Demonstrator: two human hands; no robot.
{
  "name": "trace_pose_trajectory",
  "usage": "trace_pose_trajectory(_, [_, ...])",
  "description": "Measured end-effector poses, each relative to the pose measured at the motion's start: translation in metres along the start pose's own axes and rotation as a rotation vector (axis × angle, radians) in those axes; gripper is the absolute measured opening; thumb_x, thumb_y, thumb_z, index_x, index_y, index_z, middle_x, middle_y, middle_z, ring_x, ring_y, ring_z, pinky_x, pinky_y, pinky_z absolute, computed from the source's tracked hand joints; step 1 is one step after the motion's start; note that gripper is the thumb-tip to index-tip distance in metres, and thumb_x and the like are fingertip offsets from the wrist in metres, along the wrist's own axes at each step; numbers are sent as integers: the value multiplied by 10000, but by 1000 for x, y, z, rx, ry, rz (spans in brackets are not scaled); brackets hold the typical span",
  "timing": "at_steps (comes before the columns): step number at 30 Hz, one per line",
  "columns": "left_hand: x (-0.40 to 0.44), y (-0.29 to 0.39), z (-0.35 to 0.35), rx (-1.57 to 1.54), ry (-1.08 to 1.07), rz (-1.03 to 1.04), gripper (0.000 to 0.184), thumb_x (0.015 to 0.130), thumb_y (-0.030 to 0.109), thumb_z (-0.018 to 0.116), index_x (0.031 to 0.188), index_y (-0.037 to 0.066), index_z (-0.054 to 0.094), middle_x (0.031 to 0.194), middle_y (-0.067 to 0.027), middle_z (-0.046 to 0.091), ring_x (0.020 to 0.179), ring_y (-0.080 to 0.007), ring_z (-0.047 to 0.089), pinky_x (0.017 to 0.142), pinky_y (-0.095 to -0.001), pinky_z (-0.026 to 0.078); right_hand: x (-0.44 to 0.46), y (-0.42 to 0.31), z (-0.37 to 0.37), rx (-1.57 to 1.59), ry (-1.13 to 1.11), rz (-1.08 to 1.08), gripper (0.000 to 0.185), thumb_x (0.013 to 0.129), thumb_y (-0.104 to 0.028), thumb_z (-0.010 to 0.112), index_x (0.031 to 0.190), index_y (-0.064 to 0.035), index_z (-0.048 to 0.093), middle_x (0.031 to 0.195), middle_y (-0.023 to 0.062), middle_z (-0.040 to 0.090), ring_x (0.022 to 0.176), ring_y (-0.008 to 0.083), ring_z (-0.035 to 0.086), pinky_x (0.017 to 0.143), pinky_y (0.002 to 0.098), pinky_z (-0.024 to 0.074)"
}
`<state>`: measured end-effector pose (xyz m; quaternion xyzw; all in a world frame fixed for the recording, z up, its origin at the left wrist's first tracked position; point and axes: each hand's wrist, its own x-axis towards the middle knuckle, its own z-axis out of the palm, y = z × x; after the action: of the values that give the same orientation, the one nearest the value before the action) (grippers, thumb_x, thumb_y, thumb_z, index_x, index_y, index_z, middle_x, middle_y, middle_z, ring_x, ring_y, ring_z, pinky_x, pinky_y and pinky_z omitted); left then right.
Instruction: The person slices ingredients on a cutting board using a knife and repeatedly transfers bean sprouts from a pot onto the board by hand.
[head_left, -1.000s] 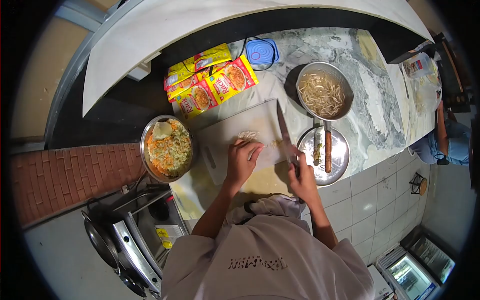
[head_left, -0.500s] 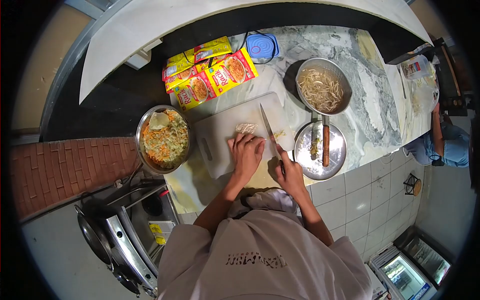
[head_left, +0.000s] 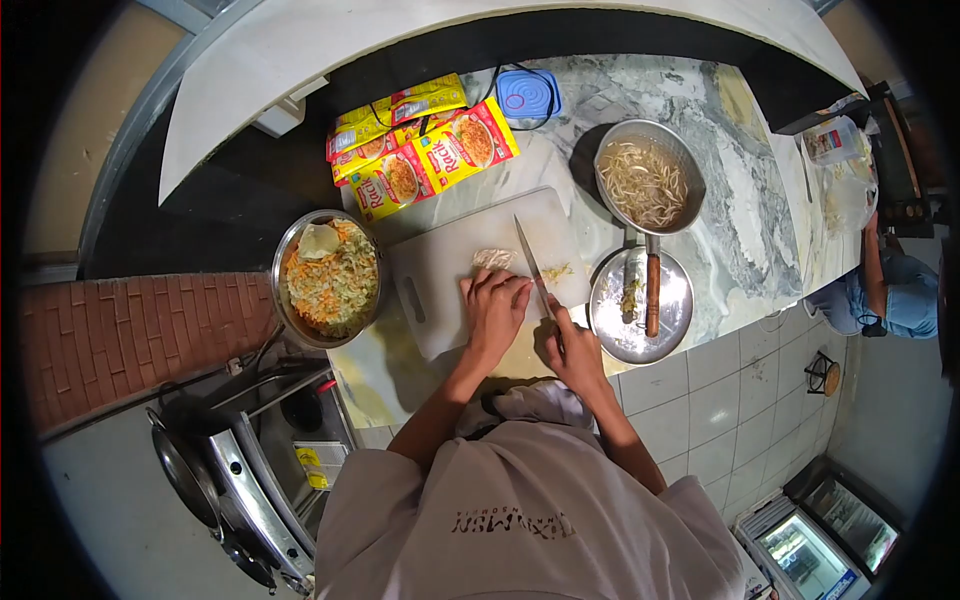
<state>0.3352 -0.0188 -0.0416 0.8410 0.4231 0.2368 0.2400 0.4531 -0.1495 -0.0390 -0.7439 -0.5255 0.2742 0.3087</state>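
Both bare arms reach forward and converge, the left forearm (head_left: 437, 408) angling inward opposite the right forearm (head_left: 622, 428). The left hand (head_left: 495, 312) is palm-down with fingers (head_left: 490, 285) bent; just beside it, the right hand (head_left: 574, 352) is curled in a grip.

Yellow-and-red packets (head_left: 435, 165) overlapping near worktop's (head_left: 740, 180) back left corner. Blue box (head_left: 527, 92) by back edge, dark cord beside it. Off front left corner: dark pan (head_left: 185, 470). Past front right corner: stool (head_left: 823, 373), tiled floor (head_left: 715, 405).
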Motion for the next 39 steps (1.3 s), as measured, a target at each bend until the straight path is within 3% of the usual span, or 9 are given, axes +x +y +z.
trace_pose_trajectory(3, [0,-2,1,-10,25,2,81,808,150,772,885,128,782,856,-16,712,862,-252,614,794,-399,372,0,-1,-2,-17,-109,68,734,839,-63,605,1523,-88,340,818,237,650,699,443,633,632,531,496])
trace_pose_trajectory(7, [0,-3,0,9,26,11,75,821,151,763,891,124,772,850,-17,718,862,-244,621,794,-397,375,0,0,0,-23,-115,75,706,847,-77,596,1511,-81,355,814,246,653,703,447,640,634,535,501])
trace_pose_trajectory(9, [2,-2,-2,22,29,18,79,827,152,759,901,124,765,845,-19,720,854,-242,624,794,-397,376,1,-2,0,-4,-20,25,687,848,-33,601,1499,-111,395,671,179,632,599,403,632,575,488,493])
trace_pose_trajectory(18, [6,-9,-14,-47,-26,-65,92,905,122,672,970,111,736,863,-58,729,800,-295,634,859,-437,422,-2,0,-1,25,14,94,660,855,-28,587,1485,-126,414,641,194,620,593,426,632,582,498,496])
trace_pose_trajectory(20, [8,-16,-16,-201,-60,43,137,922,110,629,1024,101,719,984,-86,685,919,-288,613,907,-445,409,-2,2,-1,33,28,91,652,860,-24,581,1483,-126,416,639,195,616,591,424,632,582,493,496])
trace_pose_trajectory(23, [11,-17,-26,-54,-205,180,166,895,82,643,1038,101,724,1066,-100,603,1017,-279,576,924,-436,405,-2,0,-4,58,32,101,639,870,-17,571,1481,-123,417,638,198,610,588,421,631,579,481,495])
trace_pose_trajectory(26, [16,-15,-29,-68,-275,225,181,859,76,676,1028,107,732,1044,-101,545,1065,-277,542,924,-421,403,0,0,-4,79,37,95,630,876,-12,565,1480,-118,418,634,200,602,584,418,628,572,471,488])
trace_pose_trajectory(36, [13,-16,-12,-50,-151,108,83,844,138,725,909,86,734,977,-62,591,1008,-273,571,899,-424,411,1,-8,-5,115,52,83,614,874,-6,564,1467,-93,431,631,192,589,556,404,609,555,468,470])
trace_pose_trajectory(39, [10,-15,-5,-59,-81,92,109,793,123,768,898,99,754,925,-65,617,927,-271,605,841,-419,430,1,-6,-2,90,53,51,621,873,-4,565,1471,-89,421,650,198,605,569,405,620,564,469,480])
